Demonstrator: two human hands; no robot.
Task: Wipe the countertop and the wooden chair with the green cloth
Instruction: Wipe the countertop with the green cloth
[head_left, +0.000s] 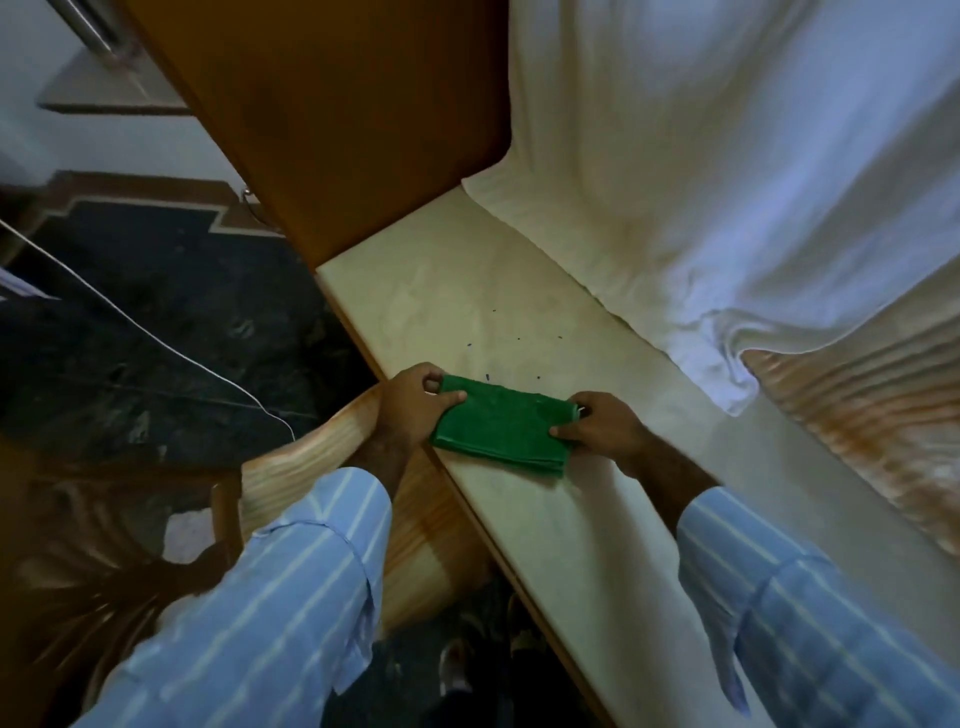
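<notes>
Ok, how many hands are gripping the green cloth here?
2. The left hand pinches the green cloth's left end at the countertop edge; the right hand holds its right end. None hidden.

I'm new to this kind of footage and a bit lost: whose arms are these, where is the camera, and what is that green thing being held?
There is no machine here. The single picture comes from a camera worn on a person's head, looking down at their own arms in striped blue sleeves. The left hand and the right hand each pinch one end of a folded green cloth, which lies at the near edge of a pale countertop. A few small dark specks dot the countertop just beyond the cloth. White fabric drapes over the far side. Below the left arm is the curved back of a wooden chair.
</notes>
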